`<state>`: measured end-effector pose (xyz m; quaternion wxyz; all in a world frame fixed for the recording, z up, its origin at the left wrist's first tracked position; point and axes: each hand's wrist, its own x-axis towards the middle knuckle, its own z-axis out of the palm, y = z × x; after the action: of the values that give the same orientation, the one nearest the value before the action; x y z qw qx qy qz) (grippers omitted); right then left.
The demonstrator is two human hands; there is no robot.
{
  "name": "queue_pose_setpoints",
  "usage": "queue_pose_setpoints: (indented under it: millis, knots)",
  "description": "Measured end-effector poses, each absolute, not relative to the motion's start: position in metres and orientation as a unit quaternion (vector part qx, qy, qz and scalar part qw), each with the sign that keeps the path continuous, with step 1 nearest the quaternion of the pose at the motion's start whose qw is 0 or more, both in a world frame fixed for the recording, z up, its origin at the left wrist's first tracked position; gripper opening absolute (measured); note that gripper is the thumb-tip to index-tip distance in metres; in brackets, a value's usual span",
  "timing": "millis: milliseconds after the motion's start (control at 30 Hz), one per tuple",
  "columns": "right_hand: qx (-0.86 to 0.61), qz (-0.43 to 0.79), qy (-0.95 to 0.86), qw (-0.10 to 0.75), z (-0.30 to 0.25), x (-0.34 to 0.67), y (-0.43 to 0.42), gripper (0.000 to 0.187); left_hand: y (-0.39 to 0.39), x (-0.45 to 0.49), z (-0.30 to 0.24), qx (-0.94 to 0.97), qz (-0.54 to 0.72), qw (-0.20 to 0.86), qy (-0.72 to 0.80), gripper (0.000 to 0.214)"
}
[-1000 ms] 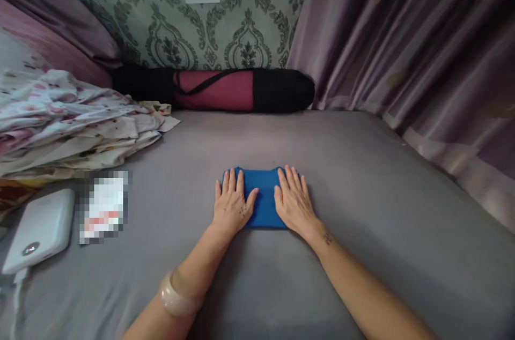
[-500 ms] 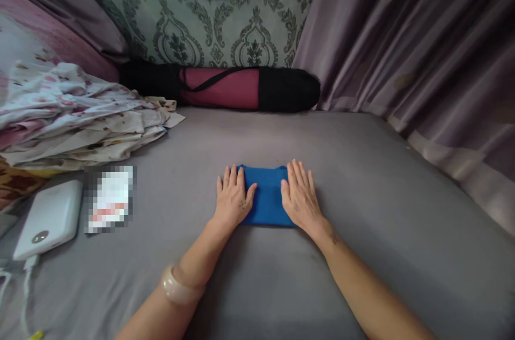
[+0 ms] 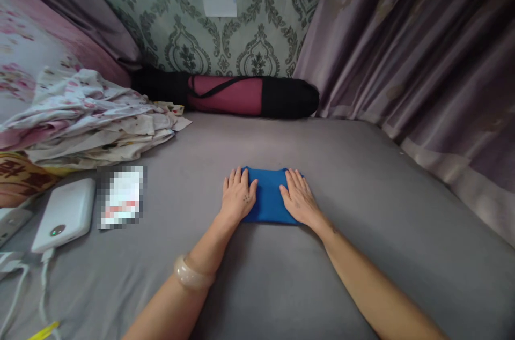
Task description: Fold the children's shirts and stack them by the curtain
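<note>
A blue folded cloth [image 3: 269, 198] lies flat as a rough rectangle on the grey sheet [image 3: 257, 275]. Flat on its left edge rests my left hand [image 3: 238, 193], palm down, fingers stretched away from me and thumb out over the blue fabric. On the right edge my right hand [image 3: 298, 196] lies the same way, its thumb pointing inward. Between the two thumbs the middle of the cloth shows. A pale bangle [image 3: 193, 274] is on my left forearm. What is under the palms is hidden.
Left of my arms are a white power bank [image 3: 66, 214] with a cable, a blurred-out packet [image 3: 122, 196] and a heap of patterned fabric [image 3: 96, 115]. A black and maroon long bag [image 3: 225, 96] lies along the wall. Purple curtains [image 3: 402, 50] hang at the right.
The view has tilted up and turned slightly left. Both hands stay flat on the blue cloth; the right one sits slightly farther out, showing more of the cloth's middle.
</note>
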<state>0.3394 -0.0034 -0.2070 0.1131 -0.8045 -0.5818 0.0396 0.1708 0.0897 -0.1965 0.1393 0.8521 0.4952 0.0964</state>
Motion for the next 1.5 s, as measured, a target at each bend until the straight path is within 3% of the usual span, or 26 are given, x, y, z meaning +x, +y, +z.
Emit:
queue_pose_setpoints:
  millis: [433, 667, 1033, 1267, 1500]
  knots:
    - [-0.776, 0.03, -0.617, 0.127, -0.202, 0.335, 0.001, 0.059, 0.096, 0.165, -0.2, 0.847, 0.173, 0.131, 0.485, 0.044]
    - [-0.759, 0.032, -0.631, 0.158, -0.177, 0.315, 0.01, 0.058, 0.11, 0.161, -0.194, 0.793, 0.229, 0.244, 0.509, 0.038]
    - [-0.725, 0.032, -0.68, 0.104, -0.2, 0.291, 0.014, 0.058, 0.136, 0.151, -0.207, 0.664, 0.368, 0.398, 0.515, 0.033]
    - [-0.729, 0.022, -0.671, 0.132, -0.171, 0.257, 0.04, 0.057, 0.147, 0.147, -0.214, 0.579, 0.453, 0.413, 0.538, 0.028]
    - [-0.715, 0.062, -0.683, 0.137, -0.193, 0.22, 0.058, 0.064, 0.152, 0.142, -0.214, 0.559, 0.461, 0.398, 0.562, 0.027]
